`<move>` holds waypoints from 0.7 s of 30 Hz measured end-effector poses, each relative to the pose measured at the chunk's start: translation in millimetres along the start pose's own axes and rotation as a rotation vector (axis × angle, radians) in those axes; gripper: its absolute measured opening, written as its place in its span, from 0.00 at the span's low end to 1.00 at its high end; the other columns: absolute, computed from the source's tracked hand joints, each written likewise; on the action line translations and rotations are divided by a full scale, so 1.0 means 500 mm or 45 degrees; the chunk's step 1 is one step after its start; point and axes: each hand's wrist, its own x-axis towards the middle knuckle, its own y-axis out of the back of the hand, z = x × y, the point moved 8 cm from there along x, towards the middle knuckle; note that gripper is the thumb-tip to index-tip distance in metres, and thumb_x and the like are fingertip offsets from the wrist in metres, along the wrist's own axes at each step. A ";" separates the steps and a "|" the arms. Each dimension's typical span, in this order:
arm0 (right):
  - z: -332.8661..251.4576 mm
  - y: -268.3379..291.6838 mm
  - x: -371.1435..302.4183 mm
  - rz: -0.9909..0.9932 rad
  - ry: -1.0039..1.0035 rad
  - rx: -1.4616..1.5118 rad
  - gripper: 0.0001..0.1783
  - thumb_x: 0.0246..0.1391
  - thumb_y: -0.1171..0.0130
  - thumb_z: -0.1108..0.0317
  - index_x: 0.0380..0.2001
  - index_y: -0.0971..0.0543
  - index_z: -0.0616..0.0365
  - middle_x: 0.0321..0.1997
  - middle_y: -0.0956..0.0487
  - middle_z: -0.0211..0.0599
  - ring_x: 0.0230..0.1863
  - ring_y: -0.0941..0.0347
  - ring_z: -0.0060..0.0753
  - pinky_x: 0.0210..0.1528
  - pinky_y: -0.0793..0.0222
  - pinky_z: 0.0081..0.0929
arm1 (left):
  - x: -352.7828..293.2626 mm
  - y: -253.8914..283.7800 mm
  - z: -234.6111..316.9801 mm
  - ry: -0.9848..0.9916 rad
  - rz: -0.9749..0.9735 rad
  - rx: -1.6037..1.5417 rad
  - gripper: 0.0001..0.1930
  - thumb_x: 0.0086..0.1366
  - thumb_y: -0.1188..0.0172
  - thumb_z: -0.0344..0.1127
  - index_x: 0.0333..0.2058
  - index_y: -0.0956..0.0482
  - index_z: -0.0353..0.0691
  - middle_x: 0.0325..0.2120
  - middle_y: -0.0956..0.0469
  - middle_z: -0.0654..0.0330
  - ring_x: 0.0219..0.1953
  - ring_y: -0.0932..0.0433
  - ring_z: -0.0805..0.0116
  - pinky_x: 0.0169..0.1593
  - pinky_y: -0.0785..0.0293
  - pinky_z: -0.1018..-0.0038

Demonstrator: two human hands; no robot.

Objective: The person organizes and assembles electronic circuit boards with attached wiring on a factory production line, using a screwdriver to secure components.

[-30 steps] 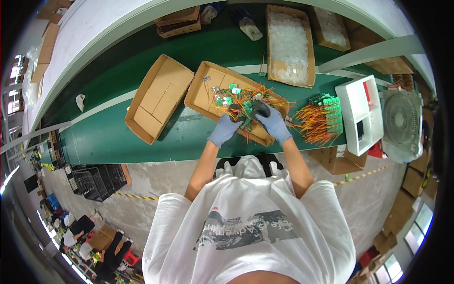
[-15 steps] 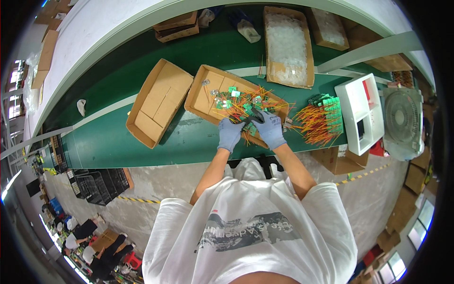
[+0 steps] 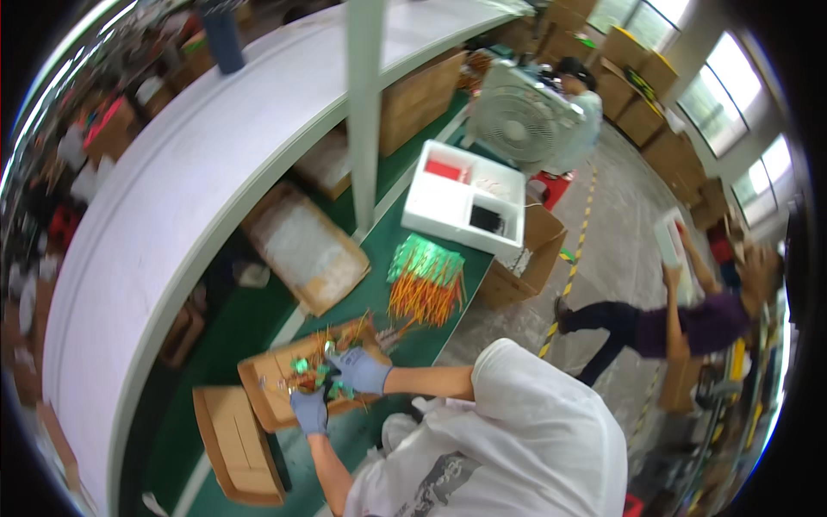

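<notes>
Two gloved hands, the left hand (image 3: 309,410) and right hand (image 3: 363,371), touch green wired boards (image 3: 301,365) inside one cardboard box (image 3: 258,376); blur hides how far either opens or grips. One board pile (image 3: 424,289) and one three-compartment white tray (image 3: 448,213) share the counter (image 3: 295,455).

Left hand (image 3: 310,412) and right hand (image 3: 363,370): grasp is blurred among green boards (image 3: 300,365); what is held cannot be made out. Orange wires (image 3: 422,302): single strands are blurred together. Open carton (image 3: 544,246): partly covered by white tray (image 3: 444,205). Far person (image 3: 589,116): partly hidden by fan (image 3: 517,125). Purple-shirted person (image 3: 706,327): blurred. White shirt (image 3: 551,422): cut off by lower edge.
</notes>
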 end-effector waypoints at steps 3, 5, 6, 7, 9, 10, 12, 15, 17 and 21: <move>-0.002 0.032 0.013 -0.087 0.134 0.266 0.21 0.53 0.39 0.55 0.45 0.25 0.57 0.36 0.20 0.49 0.39 0.23 0.51 0.41 0.29 0.44 | 0.013 0.006 0.019 -0.226 -0.080 -0.249 0.22 0.51 0.29 0.26 0.45 0.24 0.29 0.41 0.21 0.52 0.39 0.23 0.63 0.43 0.27 0.68; 0.029 0.038 0.023 -0.132 0.140 0.520 0.22 0.52 0.37 0.58 0.46 0.24 0.59 0.35 0.20 0.49 0.37 0.23 0.47 0.42 0.29 0.40 | -0.030 0.015 0.122 -0.012 -0.266 -0.083 0.22 0.52 0.31 0.25 0.46 0.25 0.27 0.41 0.21 0.54 0.40 0.24 0.65 0.44 0.27 0.71; 0.017 0.033 0.026 -0.252 0.115 0.615 0.21 0.51 0.37 0.59 0.45 0.23 0.60 0.36 0.19 0.48 0.36 0.23 0.43 0.42 0.29 0.38 | -0.053 0.029 0.168 -0.176 -0.214 -0.276 0.19 0.53 0.33 0.23 0.45 0.24 0.27 0.39 0.22 0.55 0.39 0.25 0.68 0.43 0.27 0.74; 0.011 0.033 0.030 -0.218 0.123 0.609 0.21 0.51 0.37 0.59 0.45 0.23 0.60 0.36 0.19 0.48 0.36 0.23 0.43 0.42 0.29 0.38 | -0.044 0.029 0.147 -0.215 -0.206 -0.305 0.17 0.56 0.35 0.24 0.45 0.25 0.28 0.39 0.22 0.55 0.39 0.25 0.69 0.43 0.28 0.74; 0.003 0.028 0.017 -0.199 0.107 0.854 0.17 0.51 0.37 0.59 0.36 0.20 0.62 0.32 0.19 0.43 0.31 0.24 0.38 0.36 0.30 0.38 | -0.024 0.015 0.088 -0.263 -0.221 -0.332 0.16 0.58 0.36 0.25 0.45 0.25 0.29 0.39 0.23 0.55 0.40 0.26 0.69 0.42 0.28 0.74; 0.018 0.042 0.006 -0.153 0.086 0.855 0.17 0.51 0.37 0.59 0.36 0.20 0.62 0.32 0.19 0.43 0.31 0.24 0.38 0.36 0.30 0.38 | -0.010 -0.016 0.062 -0.230 -0.256 -0.580 0.16 0.60 0.37 0.28 0.46 0.25 0.29 0.41 0.23 0.55 0.40 0.26 0.69 0.42 0.28 0.74; 0.023 0.057 -0.009 -0.137 -0.021 0.820 0.16 0.52 0.37 0.61 0.40 0.19 0.60 0.33 0.19 0.40 0.32 0.24 0.34 0.37 0.29 0.35 | -0.018 -0.038 0.059 -0.188 -0.267 -0.830 0.16 0.63 0.38 0.30 0.47 0.25 0.30 0.42 0.23 0.55 0.41 0.25 0.69 0.42 0.28 0.73; 0.025 0.068 -0.042 -0.078 -0.074 1.031 0.16 0.53 0.38 0.62 0.43 0.19 0.59 0.33 0.19 0.36 0.32 0.25 0.30 0.36 0.27 0.30 | -0.022 -0.058 0.017 0.001 -0.250 -0.774 0.18 0.66 0.38 0.39 0.51 0.27 0.39 0.47 0.24 0.59 0.44 0.23 0.67 0.43 0.25 0.68; 0.032 0.051 -0.040 -0.139 -0.032 1.121 0.14 0.55 0.39 0.64 0.42 0.18 0.59 0.30 0.20 0.30 0.30 0.25 0.22 0.31 0.26 0.25 | -0.009 -0.070 -0.004 0.028 -0.366 -0.887 0.18 0.66 0.38 0.39 0.52 0.27 0.40 0.46 0.23 0.59 0.43 0.23 0.67 0.42 0.25 0.69; 0.037 -0.018 -0.025 -0.425 -0.092 1.431 0.09 0.55 0.38 0.64 0.32 0.21 0.60 0.25 0.26 0.21 0.28 0.33 0.14 0.29 0.34 0.22 | -0.002 -0.080 -0.066 0.153 -0.662 -1.225 0.20 0.67 0.40 0.39 0.55 0.30 0.41 0.44 0.22 0.59 0.42 0.22 0.66 0.42 0.23 0.69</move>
